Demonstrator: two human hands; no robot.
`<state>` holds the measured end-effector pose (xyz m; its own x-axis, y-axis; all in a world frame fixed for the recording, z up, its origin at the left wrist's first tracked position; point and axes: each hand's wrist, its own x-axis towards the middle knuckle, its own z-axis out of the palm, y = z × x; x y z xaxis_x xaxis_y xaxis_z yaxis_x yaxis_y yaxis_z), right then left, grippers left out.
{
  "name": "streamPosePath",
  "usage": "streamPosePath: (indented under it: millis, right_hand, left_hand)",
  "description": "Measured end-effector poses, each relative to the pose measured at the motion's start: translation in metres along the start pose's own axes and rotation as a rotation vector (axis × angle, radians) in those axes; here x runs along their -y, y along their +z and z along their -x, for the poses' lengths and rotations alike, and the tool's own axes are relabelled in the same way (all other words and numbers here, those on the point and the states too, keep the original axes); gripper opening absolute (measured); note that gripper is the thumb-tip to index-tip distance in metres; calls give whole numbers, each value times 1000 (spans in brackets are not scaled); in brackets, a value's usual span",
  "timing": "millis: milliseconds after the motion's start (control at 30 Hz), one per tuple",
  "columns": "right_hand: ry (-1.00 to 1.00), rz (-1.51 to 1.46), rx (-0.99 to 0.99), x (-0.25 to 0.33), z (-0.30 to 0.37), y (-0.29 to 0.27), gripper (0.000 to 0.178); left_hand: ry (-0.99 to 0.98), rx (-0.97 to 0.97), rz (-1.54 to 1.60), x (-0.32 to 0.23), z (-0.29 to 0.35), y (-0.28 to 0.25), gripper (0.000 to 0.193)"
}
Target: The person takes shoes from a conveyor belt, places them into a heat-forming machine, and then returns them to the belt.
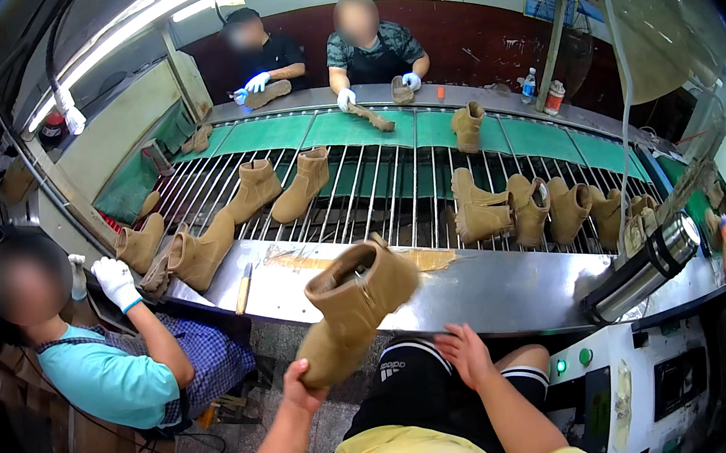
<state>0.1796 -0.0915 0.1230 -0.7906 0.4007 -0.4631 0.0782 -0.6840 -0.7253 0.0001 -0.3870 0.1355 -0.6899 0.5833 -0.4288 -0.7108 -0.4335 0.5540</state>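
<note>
My left hand [300, 388] grips a tan boot [352, 315] by its toe and holds it up over the near metal edge of the workbench, its opening tilted upward. Bare and empty, my right hand [465, 355] hovers to the right of that boot with its fingers apart, close to the bench edge [499, 286]. Beyond the held boot, more tan boots [302, 184] stand on the metal roller rack at the left. Another group of tan boots [528, 209] stands on the rack at the right.
A steel thermos [648, 267] leans on the bench at right, above a white control box [649, 381]. A wooden-handled tool [244, 288] lies at the left edge. A gloved co-worker [111, 365] is at my left; two people [372, 51] handle shoe parts across the green belt [350, 127].
</note>
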Motion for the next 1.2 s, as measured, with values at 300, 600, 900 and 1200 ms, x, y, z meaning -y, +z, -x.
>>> streamPosePath:
  millis: [300, 600, 900, 1200]
  right_hand:
    - [-13, -818, 497, 27, 61, 35, 75]
    - [263, -785, 444, -17, 126, -34, 74]
    - [-117, -478, 245, 14, 146, -28, 78]
    - [-301, -366, 97, 31, 181, -66, 77]
  left_hand:
    - [-325, 122, 1, 95, 1, 25, 47]
    - [-441, 527, -457, 103, -77, 106, 38]
    - [-37, 370, -825, 132, -89, 205, 31]
    - [-457, 913, -526, 49, 26, 155, 15]
